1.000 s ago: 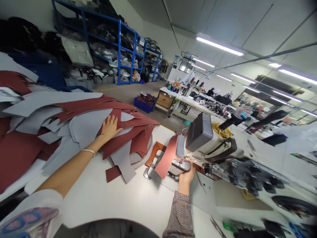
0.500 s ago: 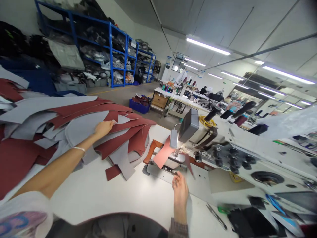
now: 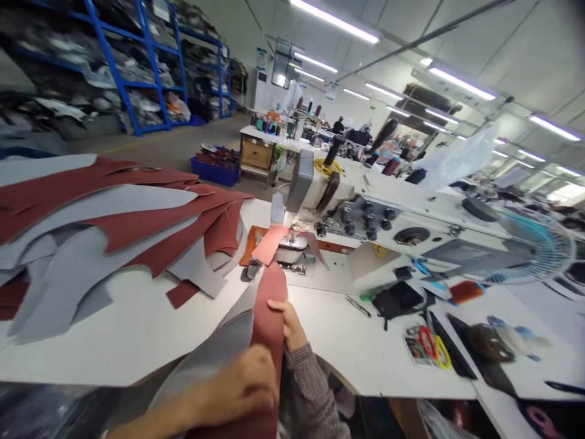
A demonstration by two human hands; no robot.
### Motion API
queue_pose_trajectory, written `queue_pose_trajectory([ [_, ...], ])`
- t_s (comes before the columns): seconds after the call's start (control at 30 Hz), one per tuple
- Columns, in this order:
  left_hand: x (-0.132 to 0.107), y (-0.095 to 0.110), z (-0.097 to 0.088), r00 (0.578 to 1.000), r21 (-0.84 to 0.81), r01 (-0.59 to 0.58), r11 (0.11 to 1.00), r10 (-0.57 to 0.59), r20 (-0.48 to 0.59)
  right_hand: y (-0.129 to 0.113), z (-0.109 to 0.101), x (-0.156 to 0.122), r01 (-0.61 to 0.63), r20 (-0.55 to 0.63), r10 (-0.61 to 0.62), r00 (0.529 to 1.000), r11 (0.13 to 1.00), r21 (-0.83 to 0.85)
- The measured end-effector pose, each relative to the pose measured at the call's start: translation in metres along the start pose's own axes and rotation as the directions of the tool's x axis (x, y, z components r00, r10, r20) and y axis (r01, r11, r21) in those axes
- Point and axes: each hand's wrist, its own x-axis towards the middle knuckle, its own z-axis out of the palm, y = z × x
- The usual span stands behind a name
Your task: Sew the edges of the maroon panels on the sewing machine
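A long red-brown material panel with a grey part along its left side runs from the sewing machine's needle area down past the table's front edge. My right hand grips the panel's right edge, thumb on top and the other fingers mostly hidden beneath. Over the lower part of the panel is my left hand, curled but smeared by motion, so its hold is unclear. A small salmon-coloured piece lies by the needle, touching or overlapping the panel's tip.
To the left lies a pile of red and grey cut pieces. The sewing machine head stands at right. Tweezers, a black pouch and red-and-yellow-handled scissors lie on the right side of the table.
My left hand has moved from the pile to the front edge. The long panel now lies in front of the machine, and my right hand has taken hold of it. The view has swung right.
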Motion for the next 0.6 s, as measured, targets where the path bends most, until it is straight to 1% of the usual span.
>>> queue_pose_trajectory([
  [0.03,0.015,-0.004,-0.009,0.994,-0.033,0.048,0.998,-0.051,-0.093,-0.002,-0.013,-0.018,0.05,-0.049,-0.048,0.998,0.998,0.03],
  [0.07,0.032,-0.009,-0.017,0.972,-0.038,0.115,0.993,-0.12,-0.202,-0.005,-0.023,-0.036,0.113,-0.097,-0.108,0.989,0.993,0.044],
  [0.1,0.051,-0.014,-0.023,0.938,-0.041,0.176,0.983,-0.181,-0.295,-0.009,-0.031,-0.053,0.182,-0.138,-0.175,0.975,0.983,0.037],
  [0.13,0.071,-0.018,-0.025,0.907,-0.054,0.224,0.973,-0.229,-0.353,-0.013,-0.037,-0.067,0.244,-0.171,-0.237,0.956,0.97,0.018],
  [0.17,0.091,-0.021,-0.024,0.9,-0.078,0.235,0.969,-0.248,-0.358,-0.018,-0.041,-0.08,0.291,-0.196,-0.287,0.938,0.957,-0.005],
  [0.27,0.147,-0.019,-0.01,0.934,-0.234,0.197,0.952,-0.254,-0.252,-0.044,-0.047,-0.1,0.385,-0.214,-0.393,0.894,0.919,-0.08],
  [0.37,0.191,-0.016,0.001,0.932,-0.34,0.211,0.916,-0.293,-0.212,-0.085,-0.049,-0.104,0.447,-0.19,-0.474,0.86,0.878,-0.171],
  [0.43,0.21,-0.02,0.002,0.928,-0.363,0.216,0.906,-0.306,-0.213,-0.118,-0.046,-0.101,0.448,-0.175,-0.493,0.852,0.861,-0.24],
  [0.53,0.223,-0.033,-0.003,0.905,-0.399,0.223,0.889,-0.341,-0.253,-0.163,-0.034,-0.081,0.445,-0.181,-0.516,0.837,0.835,-0.324],
  [0.6,0.221,-0.045,-0.01,0.875,-0.443,0.222,0.868,-0.378,-0.302,-0.178,-0.023,-0.058,0.461,-0.158,-0.542,0.826,0.809,-0.365],
])
